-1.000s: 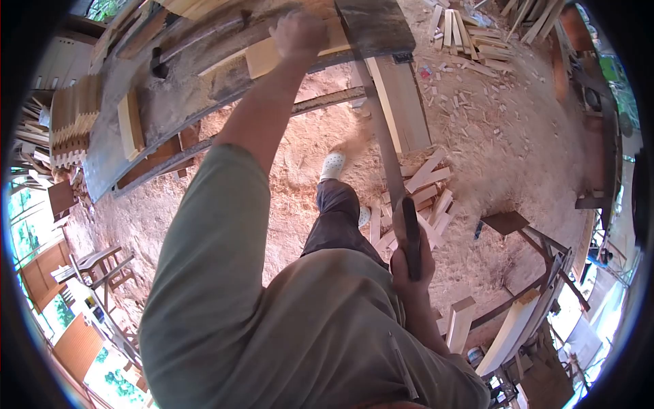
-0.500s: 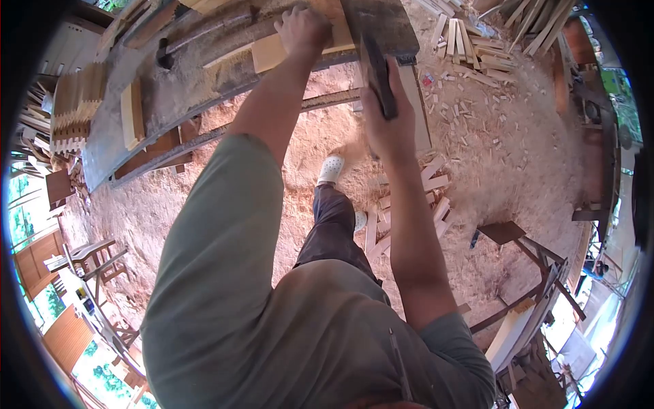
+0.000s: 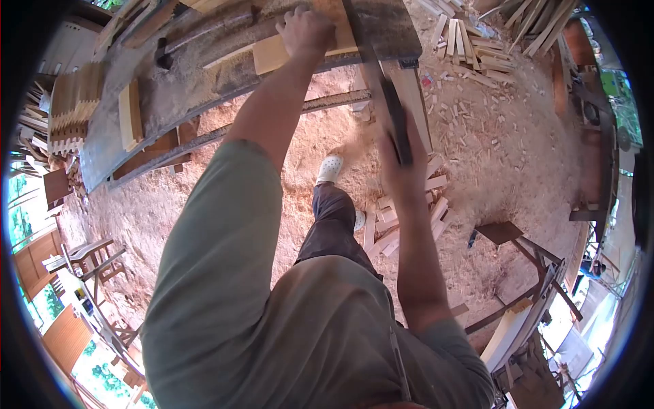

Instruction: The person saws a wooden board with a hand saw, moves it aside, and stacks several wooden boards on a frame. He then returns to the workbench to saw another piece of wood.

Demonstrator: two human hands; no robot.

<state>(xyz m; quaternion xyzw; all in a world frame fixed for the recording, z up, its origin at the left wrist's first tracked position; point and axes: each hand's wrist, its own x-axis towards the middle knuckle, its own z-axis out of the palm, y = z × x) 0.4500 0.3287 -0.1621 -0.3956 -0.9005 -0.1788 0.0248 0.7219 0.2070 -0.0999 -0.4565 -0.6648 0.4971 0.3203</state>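
My right hand is wrapped around the dark handle of a handsaw. The saw's blade runs up and away to the workbench, beside the end of a wooden board. My left hand bears down on that board with bent fingers, holding it against the bench. A paler wood block lies just left of this hand. Where the blade meets the board is blurred, and the fingertips of my left hand are partly hidden.
On the bench's left are a hammer-like tool, an upright wood piece and a stack of notched boards. Offcuts and sawdust cover the ground. More wood pieces lie near my feet. A wooden stand is at right.
My right hand has drawn the saw back toward my body and slightly right. My left hand stays on the board in nearly the same place.
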